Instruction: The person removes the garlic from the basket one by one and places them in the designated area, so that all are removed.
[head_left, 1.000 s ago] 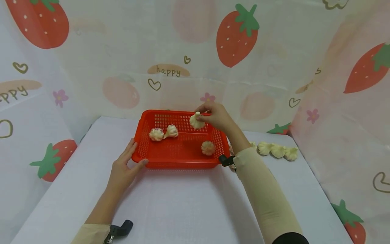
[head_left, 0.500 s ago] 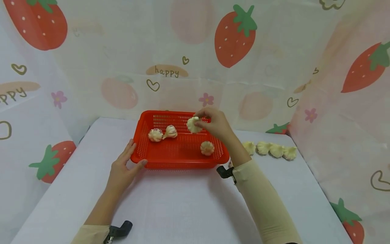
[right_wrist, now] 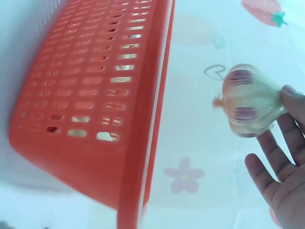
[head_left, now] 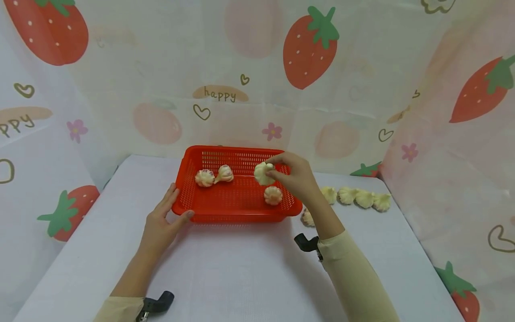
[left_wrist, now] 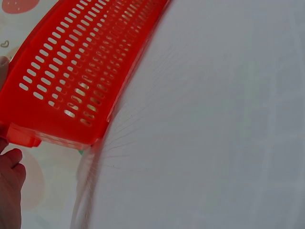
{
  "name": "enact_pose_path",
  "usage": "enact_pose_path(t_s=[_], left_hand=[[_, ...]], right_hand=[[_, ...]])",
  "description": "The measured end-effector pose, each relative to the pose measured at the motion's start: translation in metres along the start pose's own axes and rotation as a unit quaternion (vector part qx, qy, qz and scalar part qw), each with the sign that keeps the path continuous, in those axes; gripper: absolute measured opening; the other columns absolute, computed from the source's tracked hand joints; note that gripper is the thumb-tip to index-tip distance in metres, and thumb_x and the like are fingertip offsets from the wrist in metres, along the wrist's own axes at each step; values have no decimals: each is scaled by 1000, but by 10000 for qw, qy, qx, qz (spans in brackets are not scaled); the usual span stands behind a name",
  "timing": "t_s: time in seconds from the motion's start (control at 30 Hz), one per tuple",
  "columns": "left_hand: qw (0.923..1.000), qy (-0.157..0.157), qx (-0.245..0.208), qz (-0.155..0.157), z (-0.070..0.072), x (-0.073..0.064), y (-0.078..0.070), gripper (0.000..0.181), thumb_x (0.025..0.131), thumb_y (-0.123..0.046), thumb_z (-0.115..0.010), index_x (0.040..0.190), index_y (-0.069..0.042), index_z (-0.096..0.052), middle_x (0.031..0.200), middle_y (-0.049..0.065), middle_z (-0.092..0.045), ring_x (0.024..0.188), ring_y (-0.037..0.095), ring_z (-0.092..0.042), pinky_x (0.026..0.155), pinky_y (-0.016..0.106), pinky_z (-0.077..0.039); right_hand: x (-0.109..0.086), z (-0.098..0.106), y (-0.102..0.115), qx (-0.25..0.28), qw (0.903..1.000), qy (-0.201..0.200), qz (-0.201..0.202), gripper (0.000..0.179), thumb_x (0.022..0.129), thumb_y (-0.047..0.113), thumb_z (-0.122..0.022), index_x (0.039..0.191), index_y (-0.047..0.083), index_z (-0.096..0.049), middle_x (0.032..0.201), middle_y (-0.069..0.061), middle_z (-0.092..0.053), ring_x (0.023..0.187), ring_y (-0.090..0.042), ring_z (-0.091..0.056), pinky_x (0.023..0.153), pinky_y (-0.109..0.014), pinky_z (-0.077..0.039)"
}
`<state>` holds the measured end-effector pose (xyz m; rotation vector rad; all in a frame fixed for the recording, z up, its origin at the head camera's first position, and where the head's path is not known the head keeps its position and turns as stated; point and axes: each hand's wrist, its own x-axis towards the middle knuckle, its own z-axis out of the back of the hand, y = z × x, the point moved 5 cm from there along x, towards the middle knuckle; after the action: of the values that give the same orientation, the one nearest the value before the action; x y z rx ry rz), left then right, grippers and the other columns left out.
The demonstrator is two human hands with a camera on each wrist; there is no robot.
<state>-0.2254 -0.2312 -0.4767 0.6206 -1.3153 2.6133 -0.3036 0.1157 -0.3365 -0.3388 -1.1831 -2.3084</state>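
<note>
My right hand [head_left: 295, 176] pinches a garlic bulb [head_left: 263, 173] by its stem end, over the right half of a red slotted plastic basket [head_left: 225, 218]. In the right wrist view, this garlic shows purple streaks, and the thumb and fingers meet at its stem end. Inside the basket, two garlic bulbs lie touching at the left, while another garlic bulb [head_left: 273, 195] sits right below the held one. My left hand [head_left: 161, 226] holds the basket's near left corner, thumb at the front rim and fingers along the left side.
Beyond the basket's right side, a row of several pale garlic bulbs [head_left: 364, 199] lies on the white tablecloth [head_left: 241, 268]. One more garlic bulb [head_left: 307, 218] is partly hidden by my right forearm. A strawberry-print curtain [head_left: 225, 53] stands close behind the basket.
My right hand, with the garlic bulb, first moves left and down over the basket, then right and further down. The left hand and basket stay in place.
</note>
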Motion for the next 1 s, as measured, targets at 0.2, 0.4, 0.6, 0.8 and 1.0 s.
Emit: enact_pose_path(t_s=[0.2, 0.4, 0.6, 0.8, 1.0], left_hand=[[10000, 19, -43, 1, 2, 1, 0, 82, 90, -38, -79, 159, -18, -40, 167, -2, -32, 154, 23, -32, 116, 46, -40], [10000, 40, -67, 18, 0, 1, 1, 82, 90, -37, -80, 159, -18, -39, 167, -1, -32, 154, 23, -32, 114, 56, -39], [10000, -6, -7, -31, 0, -1, 1, 82, 90, -38, -80, 158, -19, -40, 166, -3, -33, 154, 21, -32, 113, 52, -40], [10000, 13, -15, 0, 0, -1, 2, 82, 90, -39, -79, 159, -20, -39, 167, -3, -32, 154, 21, -32, 113, 52, -41], [10000, -20, 11, 29, -1, 0, 5, 82, 90, -40, -79, 159, -21, -39, 166, -5, -32, 154, 20, -32, 112, 52, -42]], right_hand=[[-15, 11, 1, 236, 9994, -246, -92, 22, 90, 16, -81, 111, 14, -76, 109, 0, -73, 109, -20, -65, 104, -46, -51], [-29, 18, -7, 228, 9988, -440, 4, 25, 88, 12, -82, 112, 14, -75, 110, -1, -73, 106, -22, -64, 97, -37, -52], [-44, 28, -10, 232, 9978, -602, 180, 22, 89, 13, -82, 109, 19, -76, 108, 5, -73, 108, -18, -62, 100, -38, -51], [-56, 37, -14, 218, 9971, -717, 104, 21, 89, 13, -81, 109, 19, -76, 109, 4, -73, 112, -15, -61, 102, -40, -50], [-70, 46, -17, 178, 9962, -858, -17, 22, 88, 11, -82, 109, 16, -77, 110, 1, -73, 112, -12, -61, 101, -26, -48]])
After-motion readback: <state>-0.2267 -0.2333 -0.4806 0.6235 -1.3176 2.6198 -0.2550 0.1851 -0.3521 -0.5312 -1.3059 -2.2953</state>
